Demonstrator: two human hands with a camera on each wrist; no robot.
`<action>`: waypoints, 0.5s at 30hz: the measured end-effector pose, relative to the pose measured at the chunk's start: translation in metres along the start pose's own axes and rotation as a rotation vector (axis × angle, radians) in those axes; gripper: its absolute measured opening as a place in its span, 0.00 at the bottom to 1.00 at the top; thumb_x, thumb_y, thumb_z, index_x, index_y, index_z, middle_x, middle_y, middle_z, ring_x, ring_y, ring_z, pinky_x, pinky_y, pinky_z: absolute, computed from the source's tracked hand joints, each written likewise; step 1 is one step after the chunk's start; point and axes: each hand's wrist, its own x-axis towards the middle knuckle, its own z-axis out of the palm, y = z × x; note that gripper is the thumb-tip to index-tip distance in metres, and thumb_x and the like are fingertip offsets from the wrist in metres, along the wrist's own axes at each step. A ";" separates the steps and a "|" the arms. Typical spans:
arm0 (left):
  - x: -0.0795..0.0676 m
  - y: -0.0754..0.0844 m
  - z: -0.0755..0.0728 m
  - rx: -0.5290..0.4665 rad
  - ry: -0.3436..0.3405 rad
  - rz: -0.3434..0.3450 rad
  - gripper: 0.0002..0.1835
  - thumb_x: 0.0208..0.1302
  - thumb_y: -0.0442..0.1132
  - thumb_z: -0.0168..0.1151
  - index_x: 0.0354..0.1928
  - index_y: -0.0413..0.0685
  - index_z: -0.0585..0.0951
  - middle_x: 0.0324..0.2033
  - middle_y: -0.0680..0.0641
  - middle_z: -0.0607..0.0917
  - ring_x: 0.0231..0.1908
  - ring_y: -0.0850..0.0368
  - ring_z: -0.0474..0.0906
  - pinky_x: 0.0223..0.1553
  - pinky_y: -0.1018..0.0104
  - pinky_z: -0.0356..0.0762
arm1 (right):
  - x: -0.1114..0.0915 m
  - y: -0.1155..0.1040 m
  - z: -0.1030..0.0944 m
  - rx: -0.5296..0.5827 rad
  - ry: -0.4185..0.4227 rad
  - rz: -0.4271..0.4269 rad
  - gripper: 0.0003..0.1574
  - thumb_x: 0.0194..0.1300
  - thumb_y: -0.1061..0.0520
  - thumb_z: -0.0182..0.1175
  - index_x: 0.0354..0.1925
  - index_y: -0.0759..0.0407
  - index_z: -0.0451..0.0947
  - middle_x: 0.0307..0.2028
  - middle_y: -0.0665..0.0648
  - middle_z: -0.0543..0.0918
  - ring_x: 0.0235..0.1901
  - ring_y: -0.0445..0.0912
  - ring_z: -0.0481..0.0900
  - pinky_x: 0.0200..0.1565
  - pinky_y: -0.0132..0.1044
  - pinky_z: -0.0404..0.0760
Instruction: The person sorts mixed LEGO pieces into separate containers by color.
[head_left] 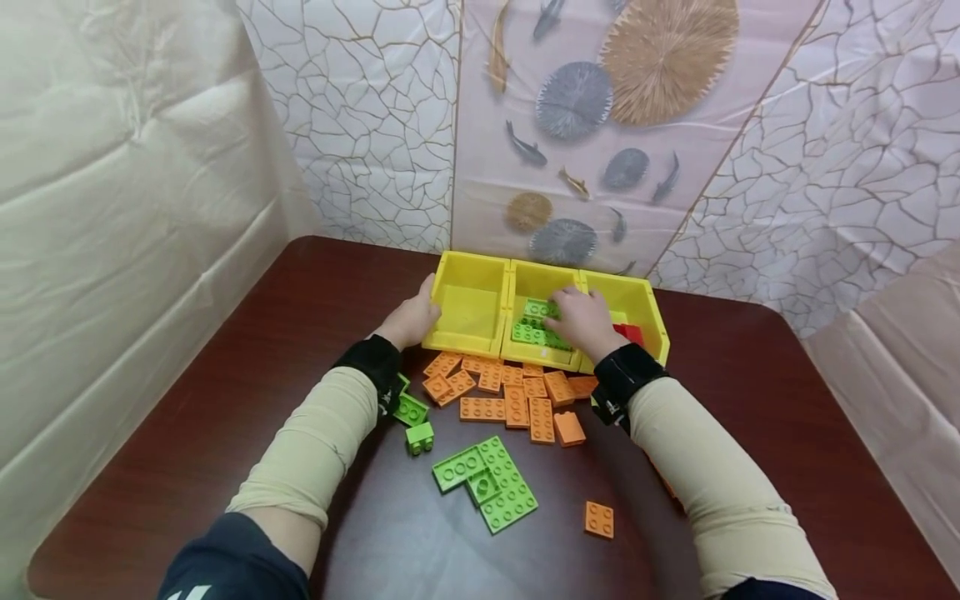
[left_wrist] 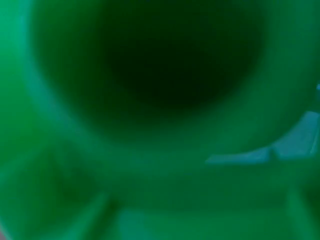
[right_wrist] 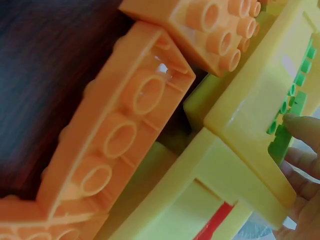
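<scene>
My left hand [head_left: 411, 318] grips the left end wall of a yellow three-part box [head_left: 468, 310] at the back of the table. In the box's middle compartment lie several green bricks [head_left: 534, 332]. Over that compartment my right hand [head_left: 583, 321] pinches a green brick [right_wrist: 283, 142], its fingertips partly hidden behind the box wall in the right wrist view. Red bricks [head_left: 630, 333] lie in the right compartment, partly behind the right wrist. A blurred green brick [left_wrist: 165, 185] fills the left wrist view and hides the left hand there.
Several orange bricks [head_left: 516, 406] lie scattered along the box's front. Loose green bricks [head_left: 411, 410] sit by the left wrist. A green plate with bricks on it [head_left: 510, 492] lies nearer the front, and a square orange brick [head_left: 599, 520] to its right. Cloth-covered walls surround the table.
</scene>
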 end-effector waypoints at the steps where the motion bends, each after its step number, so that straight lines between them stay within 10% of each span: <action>1: 0.000 0.000 0.001 0.000 -0.001 0.002 0.34 0.74 0.43 0.37 0.72 0.62 0.32 0.49 0.41 0.73 0.42 0.50 0.74 0.50 0.55 0.67 | 0.002 0.000 0.001 -0.005 -0.007 0.003 0.27 0.62 0.46 0.60 0.55 0.61 0.74 0.50 0.63 0.77 0.51 0.56 0.73 0.57 0.56 0.60; 15: 0.000 -0.001 0.001 0.015 0.020 0.016 0.34 0.73 0.44 0.38 0.72 0.61 0.33 0.49 0.42 0.73 0.43 0.51 0.73 0.50 0.55 0.67 | 0.015 0.002 0.005 0.084 -0.117 -0.052 0.11 0.62 0.52 0.62 0.40 0.57 0.79 0.37 0.56 0.82 0.41 0.54 0.77 0.60 0.64 0.44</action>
